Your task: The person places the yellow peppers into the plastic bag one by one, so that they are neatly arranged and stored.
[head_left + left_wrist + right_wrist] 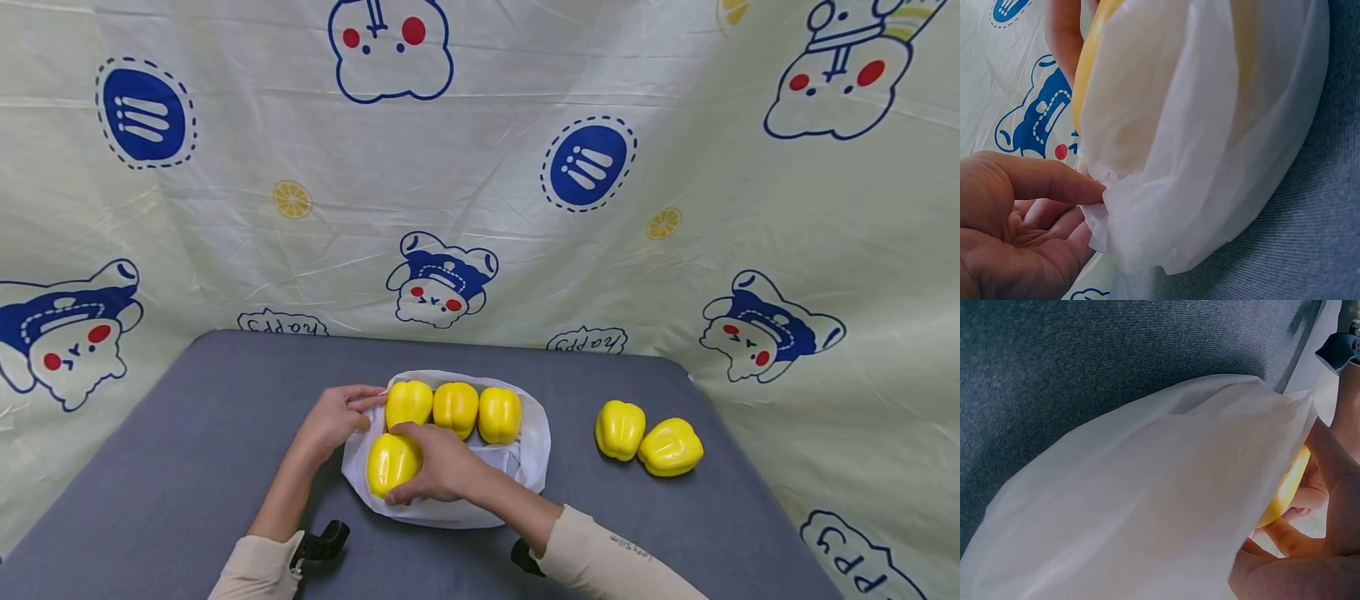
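A thin white bag (534, 442) lies with its mouth spread wide on the table. Three yellow bell peppers (456, 409) sit in a row along its far side. My right hand (446, 467) grips another yellow bell pepper (392, 467) at the bag's near left, thumb on the near side and fingers on the far side. At the left rim, my left hand (339, 421) pinches the bag's edge; the left wrist view shows thumb and fingers on the crumpled white film (1100, 219). In the right wrist view, the bag wall (1135, 494) hides much of the held pepper (1286, 487).
Two more yellow bell peppers (647, 442) lie close together on the grey table (600, 533), right of the bag. A printed cloth (495, 167) hangs behind the table and along its sides. Dark bands (321, 546) sit at both wrists.
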`<state>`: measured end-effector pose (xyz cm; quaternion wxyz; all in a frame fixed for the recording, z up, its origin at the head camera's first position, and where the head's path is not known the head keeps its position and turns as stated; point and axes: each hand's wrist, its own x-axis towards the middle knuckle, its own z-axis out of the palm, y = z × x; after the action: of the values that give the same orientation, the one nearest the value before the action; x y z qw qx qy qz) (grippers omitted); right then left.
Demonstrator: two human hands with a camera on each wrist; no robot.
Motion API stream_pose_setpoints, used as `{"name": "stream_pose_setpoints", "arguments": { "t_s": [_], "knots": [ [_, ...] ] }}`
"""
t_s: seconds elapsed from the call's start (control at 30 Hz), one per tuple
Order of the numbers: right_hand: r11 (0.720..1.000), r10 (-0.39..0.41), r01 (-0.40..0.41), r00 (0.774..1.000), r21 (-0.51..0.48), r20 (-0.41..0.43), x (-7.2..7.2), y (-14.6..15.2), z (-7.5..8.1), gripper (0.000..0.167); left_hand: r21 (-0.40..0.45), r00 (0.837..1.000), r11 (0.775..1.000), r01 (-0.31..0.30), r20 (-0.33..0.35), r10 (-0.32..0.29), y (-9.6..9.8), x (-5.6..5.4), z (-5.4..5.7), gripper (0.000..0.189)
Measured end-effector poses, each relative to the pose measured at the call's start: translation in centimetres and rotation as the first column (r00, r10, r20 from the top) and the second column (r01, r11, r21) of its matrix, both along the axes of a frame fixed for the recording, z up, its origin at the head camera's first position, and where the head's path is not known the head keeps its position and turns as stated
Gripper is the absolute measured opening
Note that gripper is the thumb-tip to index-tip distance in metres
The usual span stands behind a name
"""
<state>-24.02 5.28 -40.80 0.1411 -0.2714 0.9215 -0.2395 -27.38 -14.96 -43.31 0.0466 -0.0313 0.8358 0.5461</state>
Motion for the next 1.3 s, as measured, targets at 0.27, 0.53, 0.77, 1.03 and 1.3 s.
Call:
{"name": "stream_pose_setpoints", "arguments": {
  "t_s": [0.27,0.53,0.77,1.03,1.3],
  "knots": [
    [1.0,0.015,-0.015,1.0,0.004,-0.021,0.0,0.1,0.0,0.085,-0.003,1.0,1.0,0.001,0.02,-0.001,-0.1,0.0,0.0,0.053],
    [1.0,0.019,-0.019,0.999,0.006,-0.026,0.0,0.2,0.1,0.084,0.0,1.0,1.0,-0.002,0.025,0.002,-0.1,0.0,0.0,0.054],
    [1.0,0.003,-0.003,1.0,0.028,-0.022,-0.1,0.3,0.4,0.087,-0.004,1.0,1.0,-0.002,0.015,0.002,-0.1,0.0,-0.1,0.054],
    [0.998,-0.063,0.063,0.998,-0.001,-0.007,-0.2,1.5,1.8,0.087,-0.003,1.0,1.0,-0.007,0.005,0.008,0.0,-0.1,-0.2,0.053],
    [0.98,-0.144,0.137,0.989,-0.145,-0.041,-0.3,4.6,2.6,0.081,0.002,0.999,1.0,-0.021,0.034,0.021,0.1,-0.1,-0.1,0.053]
  ]
}}
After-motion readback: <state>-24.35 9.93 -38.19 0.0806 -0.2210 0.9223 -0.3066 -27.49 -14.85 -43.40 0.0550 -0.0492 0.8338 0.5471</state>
